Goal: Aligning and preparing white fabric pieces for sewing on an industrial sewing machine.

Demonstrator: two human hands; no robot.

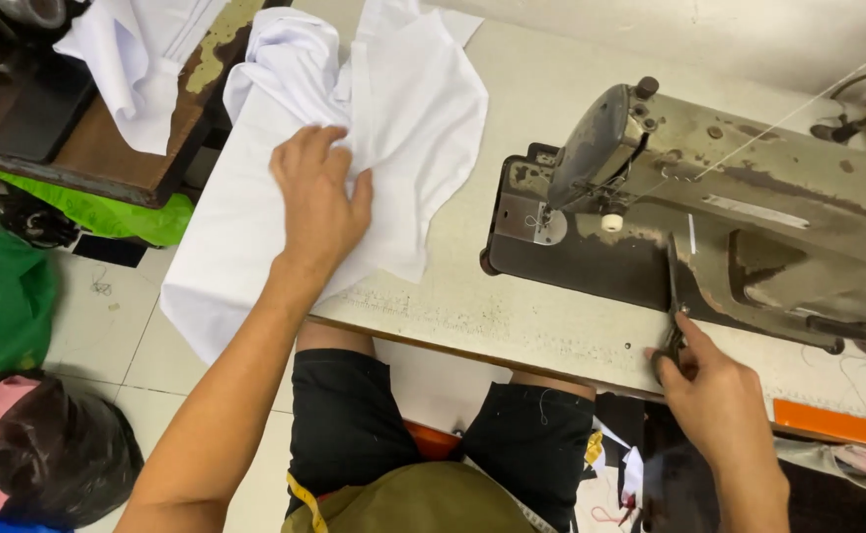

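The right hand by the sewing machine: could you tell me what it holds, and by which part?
The right hand holds dark scissors by their handle loops, blades pointing away along the machine bed.

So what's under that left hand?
The left hand presses on white cloth, which lies on the sewing table. Whatever lies beneath the cloth is covered.
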